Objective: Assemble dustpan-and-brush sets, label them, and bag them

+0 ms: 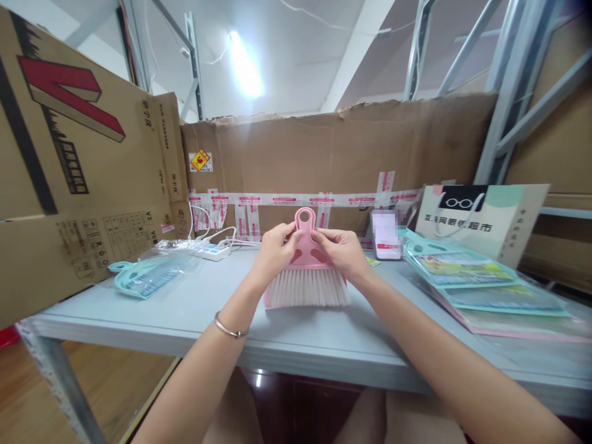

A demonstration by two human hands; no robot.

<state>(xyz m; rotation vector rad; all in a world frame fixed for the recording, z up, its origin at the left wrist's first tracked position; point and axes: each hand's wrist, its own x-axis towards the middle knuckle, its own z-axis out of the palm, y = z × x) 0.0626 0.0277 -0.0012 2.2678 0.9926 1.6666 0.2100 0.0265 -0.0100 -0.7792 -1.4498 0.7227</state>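
2 hands (276,251) (343,253) holding pink brush (306,253), wht bristles (308,288) dn.

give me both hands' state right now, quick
Left hand: closed, holding the pink dustpan-and-brush set by the left of its handle.
Right hand: closed, holding the same set from the right.

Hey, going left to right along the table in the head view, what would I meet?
Bagged teal brush set, power strip, pink brush, phone, packaged teal brush sets.
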